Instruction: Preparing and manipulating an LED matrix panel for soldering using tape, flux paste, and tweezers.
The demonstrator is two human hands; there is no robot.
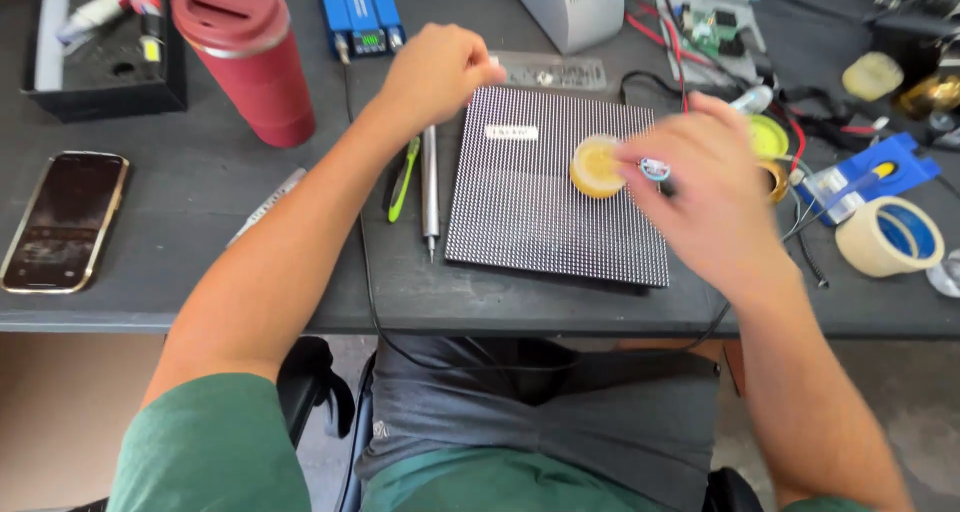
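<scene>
A black dotted panel with a small white label lies flat on the dark table. My left hand rests with curled fingers over the panel's far left corner. A round yellow tin sits on the panel near its right side. My right hand, blurred by motion, hovers over the panel's right edge. Its fingertips pinch a small white and blue object right beside the tin.
Left of the panel lie a green-handled tool and a slim metal tool. A red tumbler, a phone, a black tray and a blue device stand left and behind. Wires, a circuit board and a tape roll crowd the right.
</scene>
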